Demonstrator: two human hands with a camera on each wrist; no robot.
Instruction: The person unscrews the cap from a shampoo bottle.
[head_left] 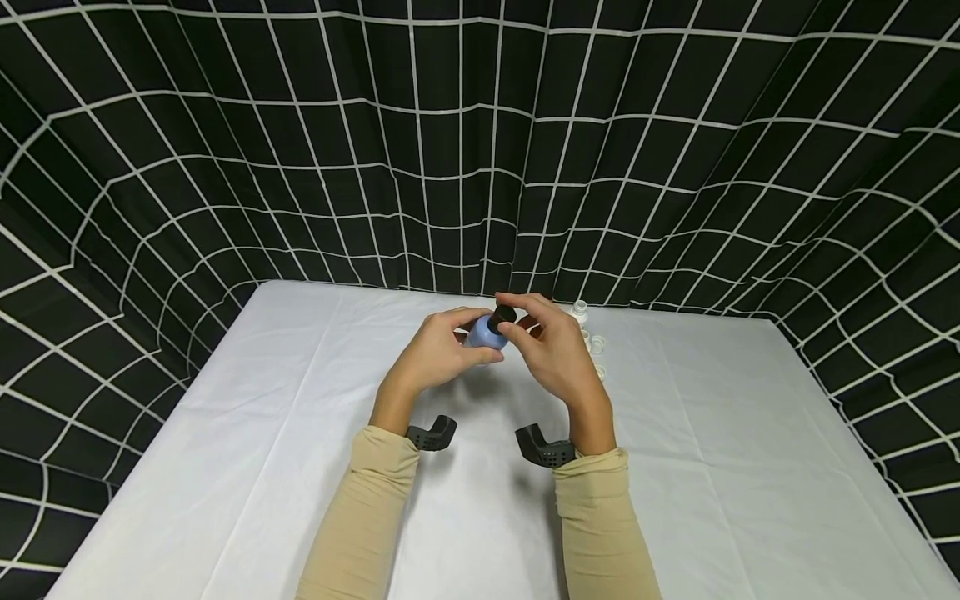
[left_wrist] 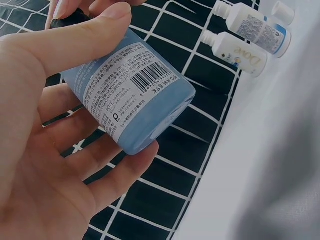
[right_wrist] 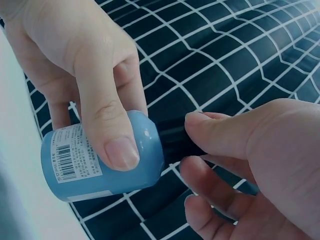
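A small blue bottle [head_left: 486, 334] with a printed label and barcode is held above the table, tilted, its black cap [head_left: 502, 316] toward the right. My left hand [head_left: 441, 348] grips the bottle's body, thumb on one side and fingers round the other. With thumb and fingertips my right hand [head_left: 553, 346] pinches the black cap [right_wrist: 177, 138]. In the left wrist view the label side of the blue bottle [left_wrist: 135, 95] faces the camera, and the cap is mostly hidden behind the left thumb.
Two white bottles, a Dove one [left_wrist: 237, 54] and another labelled one [left_wrist: 257, 29], stand uncapped at the table's back. A white cap [left_wrist: 283, 12] lies near them. White cloth covers the table [head_left: 300, 467]; a black gridded curtain [head_left: 450, 167] hangs behind.
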